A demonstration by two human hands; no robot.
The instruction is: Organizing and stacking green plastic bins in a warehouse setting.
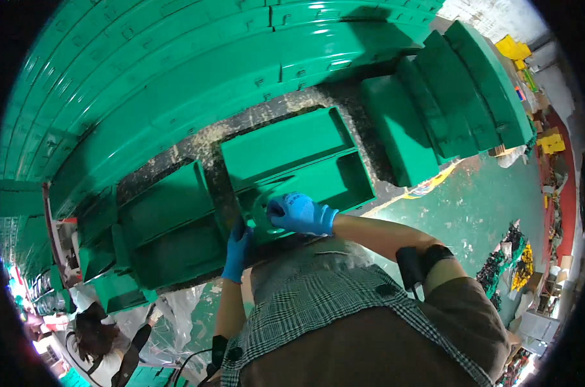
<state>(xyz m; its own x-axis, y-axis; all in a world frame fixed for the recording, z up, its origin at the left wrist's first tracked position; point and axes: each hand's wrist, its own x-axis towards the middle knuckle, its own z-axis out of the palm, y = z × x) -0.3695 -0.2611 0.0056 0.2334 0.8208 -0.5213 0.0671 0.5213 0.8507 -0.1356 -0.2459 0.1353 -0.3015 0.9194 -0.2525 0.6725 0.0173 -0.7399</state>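
Observation:
A green plastic bin (286,151) with a lengthwise divider lies in front of me on a dark, paint-worn surface. My right hand (299,213), in a blue glove, is over the near part of the bin with its fingers curled. A pale green curved shape shows beside those fingers; what they hold is hidden. My left hand (237,251), also gloved in blue, is at the bin's near left corner, its fingers closed against the edge and partly hidden in shadow.
Similar green bins (166,209) stand to the left. Nested green bins (453,97) sit at the right, and a tall wall of stacked green bins (176,71) rises behind. At the lower left another person (99,338) works. Green and black scraps (502,264) lie on the floor at right.

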